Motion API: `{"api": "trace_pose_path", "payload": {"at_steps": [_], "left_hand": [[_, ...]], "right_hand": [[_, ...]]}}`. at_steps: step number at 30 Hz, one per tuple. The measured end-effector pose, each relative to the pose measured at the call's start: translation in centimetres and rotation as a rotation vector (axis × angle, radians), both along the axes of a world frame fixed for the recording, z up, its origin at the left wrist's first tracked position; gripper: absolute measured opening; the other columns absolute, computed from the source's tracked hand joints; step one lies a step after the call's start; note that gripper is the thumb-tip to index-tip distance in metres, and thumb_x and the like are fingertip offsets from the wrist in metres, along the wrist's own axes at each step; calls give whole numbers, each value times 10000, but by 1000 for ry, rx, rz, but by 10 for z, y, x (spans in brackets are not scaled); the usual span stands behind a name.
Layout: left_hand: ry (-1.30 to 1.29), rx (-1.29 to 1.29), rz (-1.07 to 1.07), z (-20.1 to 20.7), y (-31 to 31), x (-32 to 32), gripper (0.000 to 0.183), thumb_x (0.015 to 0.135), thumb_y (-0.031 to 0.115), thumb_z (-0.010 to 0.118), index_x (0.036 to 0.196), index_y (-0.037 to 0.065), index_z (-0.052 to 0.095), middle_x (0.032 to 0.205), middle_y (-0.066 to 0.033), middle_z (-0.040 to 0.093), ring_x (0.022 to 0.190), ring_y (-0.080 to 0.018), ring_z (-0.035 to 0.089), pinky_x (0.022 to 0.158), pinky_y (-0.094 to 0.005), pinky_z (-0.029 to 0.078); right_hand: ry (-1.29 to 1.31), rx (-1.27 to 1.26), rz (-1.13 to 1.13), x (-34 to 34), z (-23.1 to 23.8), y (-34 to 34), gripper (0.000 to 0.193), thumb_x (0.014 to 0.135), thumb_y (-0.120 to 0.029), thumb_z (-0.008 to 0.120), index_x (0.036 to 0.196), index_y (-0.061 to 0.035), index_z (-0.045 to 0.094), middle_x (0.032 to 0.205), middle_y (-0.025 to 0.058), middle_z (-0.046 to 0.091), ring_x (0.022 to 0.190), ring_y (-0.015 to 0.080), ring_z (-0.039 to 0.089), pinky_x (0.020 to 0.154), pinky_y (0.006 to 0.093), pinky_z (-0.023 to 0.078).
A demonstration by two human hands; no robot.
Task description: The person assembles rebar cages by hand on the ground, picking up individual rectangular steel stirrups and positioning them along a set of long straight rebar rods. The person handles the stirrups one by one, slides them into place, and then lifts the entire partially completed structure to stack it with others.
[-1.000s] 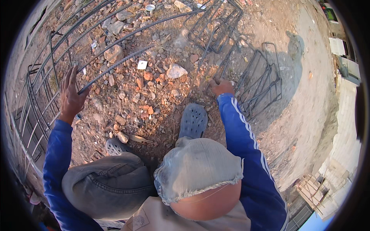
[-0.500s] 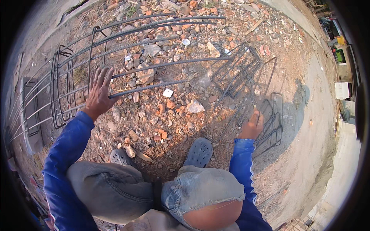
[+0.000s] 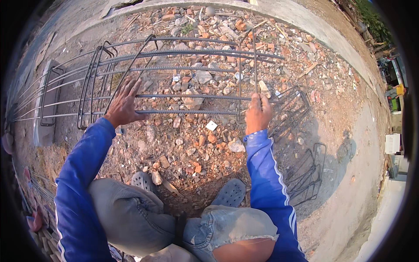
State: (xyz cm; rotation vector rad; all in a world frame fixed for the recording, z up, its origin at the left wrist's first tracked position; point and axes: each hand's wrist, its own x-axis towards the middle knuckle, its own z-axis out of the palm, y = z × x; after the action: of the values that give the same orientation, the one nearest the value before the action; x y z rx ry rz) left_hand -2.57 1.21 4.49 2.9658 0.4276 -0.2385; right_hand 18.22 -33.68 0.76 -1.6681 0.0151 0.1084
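Observation:
Several long ribbed steel bars (image 3: 187, 68) stretch from the left towards the middle, with bent rectangular stirrups (image 3: 89, 83) around them. My left hand (image 3: 123, 104) lies with fingers spread against a slanted stirrup (image 3: 136, 56) and over the nearer bars; whether it bears on both cannot be told. In my closed right hand (image 3: 258, 114) is another rectangular stirrup (image 3: 255, 61), standing upright at the free ends of the bars. Part of its near side is hidden behind my fingers.
Loose stirrups lie in a heap (image 3: 291, 109) right of my right hand, and more stirrups (image 3: 312, 174) lie nearer. A concrete block (image 3: 45, 131) sits under the bars at left. Broken brick and stones (image 3: 198, 153) cover the ground before my clogs (image 3: 231, 193).
My right hand has moved left and away from me, carrying a stirrup from the loose ones to the bar ends. My left hand stays at the slanted stirrup; the view has shifted.

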Motion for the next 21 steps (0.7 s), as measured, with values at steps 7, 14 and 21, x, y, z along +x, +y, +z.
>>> {"api": "trace_pose_path", "payload": {"at_steps": [7,14,21], "left_hand": [[-274,-266,-132,-2,-4,3,1151,772,744,615,1548,14,179,1560,-265,254,1464,-414,218,1196,-485,197],[-295,-606,279,-17,-29,28,774,971,554,511,1486,0,347,1337,-291,547,1293,-381,505,1087,-427,374],[-196,-573,227,-44,-31,52,698,980,541,506,1432,11,453,1328,-264,575,1262,-371,546,1057,-418,403]], "right_hand": [[-278,-10,474,-86,28,73,392,1028,-300,495,1175,38,628,901,119,619,892,198,606,790,324,495],[171,239,-325,-63,-32,-106,404,1007,-337,537,1226,-11,631,959,80,623,852,172,625,686,294,504],[390,-681,-289,-181,-110,-257,307,938,-208,606,1125,32,650,948,125,683,861,233,670,783,353,531]]}}
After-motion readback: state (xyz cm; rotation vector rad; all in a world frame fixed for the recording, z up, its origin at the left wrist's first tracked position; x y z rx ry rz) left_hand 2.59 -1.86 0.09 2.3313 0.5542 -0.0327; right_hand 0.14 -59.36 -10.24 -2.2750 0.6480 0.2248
